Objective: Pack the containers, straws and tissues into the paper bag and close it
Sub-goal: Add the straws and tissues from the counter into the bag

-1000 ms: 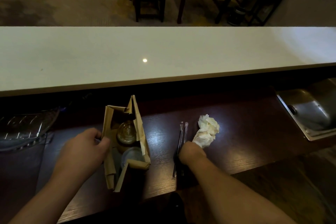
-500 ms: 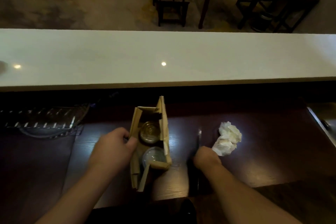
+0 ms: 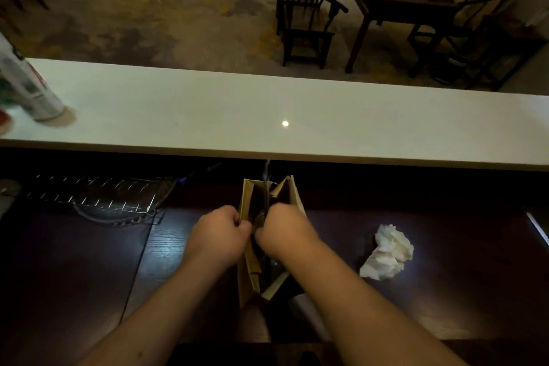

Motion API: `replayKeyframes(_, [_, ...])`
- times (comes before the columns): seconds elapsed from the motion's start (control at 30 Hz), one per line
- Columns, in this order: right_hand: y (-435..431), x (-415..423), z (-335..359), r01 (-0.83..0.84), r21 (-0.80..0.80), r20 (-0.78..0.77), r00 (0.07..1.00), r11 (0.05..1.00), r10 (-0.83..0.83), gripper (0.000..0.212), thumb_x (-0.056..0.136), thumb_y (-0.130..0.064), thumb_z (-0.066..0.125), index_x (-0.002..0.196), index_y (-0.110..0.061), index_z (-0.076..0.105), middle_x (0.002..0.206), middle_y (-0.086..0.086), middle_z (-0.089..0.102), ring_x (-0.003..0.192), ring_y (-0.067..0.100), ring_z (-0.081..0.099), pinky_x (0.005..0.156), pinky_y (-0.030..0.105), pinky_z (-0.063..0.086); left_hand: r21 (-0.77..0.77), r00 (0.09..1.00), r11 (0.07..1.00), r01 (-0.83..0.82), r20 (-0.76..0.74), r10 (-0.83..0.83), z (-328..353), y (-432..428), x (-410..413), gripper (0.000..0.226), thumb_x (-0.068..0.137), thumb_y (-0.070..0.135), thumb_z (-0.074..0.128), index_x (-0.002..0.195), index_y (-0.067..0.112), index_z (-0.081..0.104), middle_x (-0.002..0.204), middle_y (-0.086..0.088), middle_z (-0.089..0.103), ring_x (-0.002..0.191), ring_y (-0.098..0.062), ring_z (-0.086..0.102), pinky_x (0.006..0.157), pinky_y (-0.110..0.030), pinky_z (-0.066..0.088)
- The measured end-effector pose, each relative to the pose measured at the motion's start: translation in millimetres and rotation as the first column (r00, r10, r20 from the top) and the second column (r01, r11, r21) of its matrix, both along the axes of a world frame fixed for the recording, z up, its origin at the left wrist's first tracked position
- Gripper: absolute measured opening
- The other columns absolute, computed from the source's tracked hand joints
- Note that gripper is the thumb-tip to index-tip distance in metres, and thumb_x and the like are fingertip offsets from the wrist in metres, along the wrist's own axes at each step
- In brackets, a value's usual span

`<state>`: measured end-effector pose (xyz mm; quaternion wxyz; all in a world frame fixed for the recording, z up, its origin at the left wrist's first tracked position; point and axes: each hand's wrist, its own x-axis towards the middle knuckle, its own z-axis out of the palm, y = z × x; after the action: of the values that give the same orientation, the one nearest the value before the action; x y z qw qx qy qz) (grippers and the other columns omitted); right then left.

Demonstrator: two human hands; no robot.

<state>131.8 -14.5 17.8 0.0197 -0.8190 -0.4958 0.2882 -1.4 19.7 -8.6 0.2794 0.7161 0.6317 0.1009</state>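
The bag (image 3: 269, 246) is pinched at its rim by the left hand (image 3: 218, 236); straws (image 3: 266, 184) are gripped over its mouth by the right hand (image 3: 283, 232). Tissues (image 3: 387, 252) lie at 3 o'clock. The straws could snag on the rim and tip the bag.

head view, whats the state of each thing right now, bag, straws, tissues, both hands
paper bag: upright on the dark counter, mouth open, not closed yet
straws: gripped by the right hand, upper ends poking up above the bag mouth
tissues: crumpled, lying on the counter right of the bag, not packed
left hand: pinching the bag's left edge
right hand: closed on the straws over the bag opening
containers: hidden behind the hands, cannot tell
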Motion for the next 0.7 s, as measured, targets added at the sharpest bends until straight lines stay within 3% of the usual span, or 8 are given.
replayKeyframes(0.1, [4, -8, -33, -0.064, -0.300, 0.052, 0.995, 0.952, 0.083, 0.035, 0.089, -0.015, 0.068, 0.122, -0.008, 0.062, 0.112, 0.013, 0.063, 0.099, 0.030, 0.064, 0.069, 0.038, 0.050, 0.004, 1.000, 1.000, -0.005, -0.008, 0.005, 1, -2, 0, 0.027, 0.082, 0.039, 0.062, 0.063, 0.020, 0.055, 0.060, 0.004, 0.057, 0.054, -0.007, 0.046, 0.045, -0.027, 0.028])
replayKeyframes(0.27, [11, -3, -40, -0.227, -0.448, 0.036, 0.962, 0.865, 0.271, 0.054, 0.095, -0.016, 0.063, 0.146, -0.010, 0.045, 0.143, 0.016, 0.049, 0.125, 0.034, 0.052, 0.094, 0.044, 0.048, -0.027, 1.000, 1.000, 0.004, 0.024, -0.003, 0, -3, -2, 0.023, 0.079, 0.039, 0.061, 0.063, 0.022, 0.059, 0.056, 0.001, 0.065, 0.053, -0.015, 0.061, 0.047, -0.030, 0.045])
replayKeyframes(0.33, [12, -5, -27, -0.238, -0.274, 0.057, 0.963, 0.932, 0.263, 0.033, 0.091, -0.018, 0.065, 0.124, -0.012, 0.064, 0.126, 0.015, 0.063, 0.111, 0.033, 0.061, 0.078, 0.042, 0.051, -0.038, 1.000, 0.999, 0.013, 0.029, -0.012, 0, -3, -2, 0.022, 0.079, 0.038, 0.062, 0.064, 0.023, 0.061, 0.056, 0.001, 0.067, 0.052, -0.017, 0.065, 0.051, -0.035, 0.055])
replayKeyframes(0.4, [3, 8, -9, -0.135, 0.132, 0.062, 0.990, 0.982, 0.128, 0.014, 0.085, -0.028, 0.061, 0.091, -0.021, 0.071, 0.091, 0.007, 0.070, 0.083, 0.030, 0.068, 0.056, 0.033, 0.046, -0.038, 0.999, 0.999, 0.037, 0.013, -0.037, -1, -3, -4, 0.023, 0.079, 0.039, 0.062, 0.064, 0.022, 0.061, 0.056, 0.001, 0.068, 0.053, -0.021, 0.067, 0.057, -0.040, 0.059])
replayKeyframes(0.47, [-13, 45, -1, -0.030, 0.502, 0.140, 0.989, 0.864, -0.047, 0.021, 0.080, -0.043, 0.052, 0.072, -0.025, 0.058, 0.062, -0.003, 0.058, 0.056, 0.025, 0.058, 0.044, 0.027, 0.034, -0.054, 0.998, 0.997, 0.059, 0.005, -0.059, -1, -4, -6, 0.025, 0.077, 0.043, 0.058, 0.064, 0.021, 0.061, 0.057, 0.001, 0.069, 0.055, -0.024, 0.068, 0.060, -0.041, 0.060])
replayKeyframes(0.53, [-33, 103, -6, 0.064, 0.613, 0.178, 0.960, 0.788, -0.217, 0.019, 0.079, -0.047, 0.054, 0.080, -0.028, 0.056, 0.065, -0.005, 0.058, 0.058, 0.027, 0.058, 0.047, 0.030, 0.038, -0.071, 0.998, 0.996, 0.057, 0.005, -0.057, -1, -6, -6, 0.024, 0.078, 0.041, 0.058, 0.066, 0.021, 0.062, 0.061, -0.001, 0.071, 0.057, -0.027, 0.070, 0.063, -0.042, 0.062])
replayKeyframes(0.6, [-53, 165, -29, 0.196, 0.383, 0.222, 0.929, 0.903, -0.296, 0.039, 0.081, -0.042, 0.065, 0.118, -0.032, 0.057, 0.108, 0.007, 0.064, 0.091, 0.034, 0.064, 0.069, 0.038, 0.051, -0.071, 0.998, 0.996, 0.053, -0.011, -0.054, -2, -6, -5, 0.021, 0.082, 0.036, 0.061, 0.068, 0.022, 0.064, 0.066, -0.003, 0.073, 0.061, -0.029, 0.070, 0.067, -0.044, 0.062])
replayKeyframes(0.7, [-87, 223, -76, 0.341, -0.159, 0.333, 0.902, 0.927, -0.275, 0.104, 0.077, -0.045, 0.077, 0.157, -0.038, 0.010, 0.151, 0.011, 0.028, 0.126, 0.039, 0.044, 0.097, 0.045, 0.047, -0.058, 0.997, 0.996, 0.067, -0.042, -0.070, -4, -8, -2, 0.019, 0.085, 0.034, 0.063, 0.070, 0.022, 0.065, 0.067, 0.000, 0.074, 0.061, -0.027, 0.071, 0.070, -0.045, 0.061])
